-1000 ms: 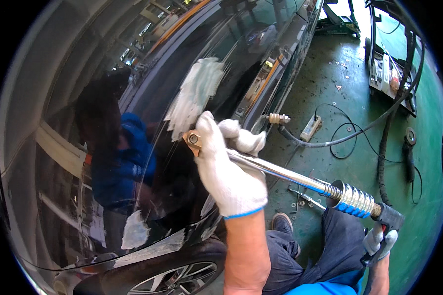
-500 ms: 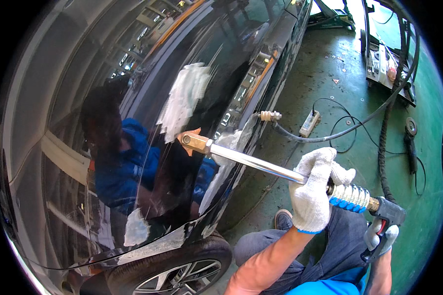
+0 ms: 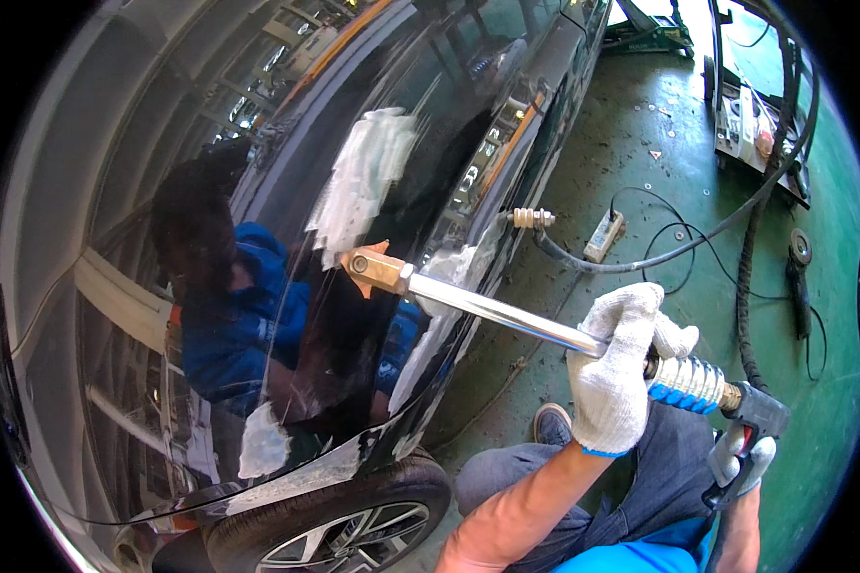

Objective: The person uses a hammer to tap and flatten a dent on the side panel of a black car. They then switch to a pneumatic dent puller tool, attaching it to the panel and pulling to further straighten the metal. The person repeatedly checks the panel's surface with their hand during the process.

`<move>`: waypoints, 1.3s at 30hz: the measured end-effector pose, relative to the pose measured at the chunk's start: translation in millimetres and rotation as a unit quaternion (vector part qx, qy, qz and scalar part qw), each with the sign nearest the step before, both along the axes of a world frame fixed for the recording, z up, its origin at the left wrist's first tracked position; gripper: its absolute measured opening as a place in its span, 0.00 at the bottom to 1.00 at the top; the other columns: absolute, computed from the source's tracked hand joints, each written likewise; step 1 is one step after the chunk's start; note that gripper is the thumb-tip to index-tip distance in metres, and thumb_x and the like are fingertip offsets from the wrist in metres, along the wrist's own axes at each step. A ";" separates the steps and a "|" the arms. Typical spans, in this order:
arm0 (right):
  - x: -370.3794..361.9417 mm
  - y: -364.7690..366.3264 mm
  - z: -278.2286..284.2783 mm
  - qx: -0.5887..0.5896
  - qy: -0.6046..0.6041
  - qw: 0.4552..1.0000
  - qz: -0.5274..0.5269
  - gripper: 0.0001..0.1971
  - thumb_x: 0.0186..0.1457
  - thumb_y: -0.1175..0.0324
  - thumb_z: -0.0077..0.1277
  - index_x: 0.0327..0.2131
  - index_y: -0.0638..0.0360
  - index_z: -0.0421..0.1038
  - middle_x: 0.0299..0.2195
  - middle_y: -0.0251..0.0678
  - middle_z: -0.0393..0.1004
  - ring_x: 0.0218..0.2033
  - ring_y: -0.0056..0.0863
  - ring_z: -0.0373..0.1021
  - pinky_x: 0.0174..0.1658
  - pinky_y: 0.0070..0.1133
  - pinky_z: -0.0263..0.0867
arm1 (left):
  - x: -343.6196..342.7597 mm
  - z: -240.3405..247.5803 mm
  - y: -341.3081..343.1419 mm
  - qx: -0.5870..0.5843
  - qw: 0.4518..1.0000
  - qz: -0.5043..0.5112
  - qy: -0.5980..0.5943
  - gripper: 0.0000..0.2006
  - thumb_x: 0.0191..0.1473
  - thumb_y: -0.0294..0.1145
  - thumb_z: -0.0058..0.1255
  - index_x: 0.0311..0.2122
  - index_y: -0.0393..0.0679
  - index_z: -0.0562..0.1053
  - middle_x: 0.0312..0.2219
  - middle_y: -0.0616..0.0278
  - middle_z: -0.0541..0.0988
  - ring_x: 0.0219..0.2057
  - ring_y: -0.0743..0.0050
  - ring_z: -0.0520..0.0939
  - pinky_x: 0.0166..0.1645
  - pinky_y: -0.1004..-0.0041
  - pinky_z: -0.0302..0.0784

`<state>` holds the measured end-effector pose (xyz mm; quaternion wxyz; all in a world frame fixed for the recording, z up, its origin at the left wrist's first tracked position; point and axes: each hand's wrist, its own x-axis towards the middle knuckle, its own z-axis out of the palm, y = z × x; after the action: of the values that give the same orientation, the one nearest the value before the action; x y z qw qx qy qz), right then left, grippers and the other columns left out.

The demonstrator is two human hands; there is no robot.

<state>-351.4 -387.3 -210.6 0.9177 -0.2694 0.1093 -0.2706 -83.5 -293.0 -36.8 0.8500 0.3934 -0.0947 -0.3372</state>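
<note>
The left hand (image 3: 613, 372), in a white knit glove, has its fingers closed around the steel rod (image 3: 506, 315) of a long pulling tool, just ahead of the ribbed metal weight (image 3: 688, 382) on it. The right hand (image 3: 741, 458), also gloved, grips the dark handle (image 3: 760, 413) at the rear end of the tool, fingers wrapped around it. The rod slants up and away from the weight to a brass tip (image 3: 375, 269), which touches the glossy black car panel (image 3: 162, 315). Just above the tip on the panel lies a sanded, whitish patch (image 3: 363, 177). Below the tip, a wheel (image 3: 339, 530) sits under the panel's lower edge. Beyond the rod, on the green floor (image 3: 678, 162), lie black cables (image 3: 698, 239) and a small power strip (image 3: 604, 236).
</note>
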 end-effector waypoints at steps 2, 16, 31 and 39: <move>2.6 0.7 4.6 -0.003 -0.002 1.000 0.012 0.21 0.54 0.50 0.56 0.30 0.61 0.72 0.12 0.35 0.67 0.07 0.28 0.61 0.10 0.26 0.58 | 0.0 -0.4 -0.6 0.011 1.000 0.002 0.001 0.10 0.69 0.32 0.46 0.47 0.36 0.72 0.23 0.54 0.78 0.20 0.71 0.78 0.43 0.58 0.85; -6.6 8.4 -2.3 0.061 0.016 0.997 -0.042 0.24 0.54 0.49 0.55 0.41 0.64 0.71 0.14 0.42 0.70 0.09 0.30 0.63 0.12 0.26 0.59 | 38.1 8.5 13.7 -0.147 0.989 -0.021 0.024 0.14 0.68 0.38 0.43 0.45 0.36 0.73 0.21 0.57 0.76 0.23 0.65 0.81 0.41 0.54 0.84; -16.0 -4.8 -3.2 -0.094 0.053 0.991 -0.082 0.20 0.52 0.56 0.53 0.40 0.66 0.69 0.24 0.39 0.72 0.17 0.30 0.69 0.21 0.23 0.67 | 126.0 76.5 51.5 -0.199 0.974 0.105 -0.010 0.17 0.70 0.46 0.45 0.36 0.42 0.73 0.16 0.74 0.59 0.13 0.87 0.59 0.16 0.80 0.64; -9.3 -3.9 3.4 -0.189 0.097 0.972 -0.104 0.20 0.57 0.52 0.50 0.37 0.62 0.70 0.26 0.40 0.71 0.25 0.32 0.68 0.29 0.26 0.65 | 134.9 60.8 46.0 -0.388 0.917 -0.060 0.066 0.19 0.69 0.51 0.45 0.38 0.44 0.73 0.15 0.74 0.57 0.11 0.85 0.56 0.14 0.79 0.58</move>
<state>-360.7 -391.2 -207.2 0.8017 -0.4506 0.1722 -0.3529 51.5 -247.0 24.0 0.9185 0.0032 -0.1853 -0.3494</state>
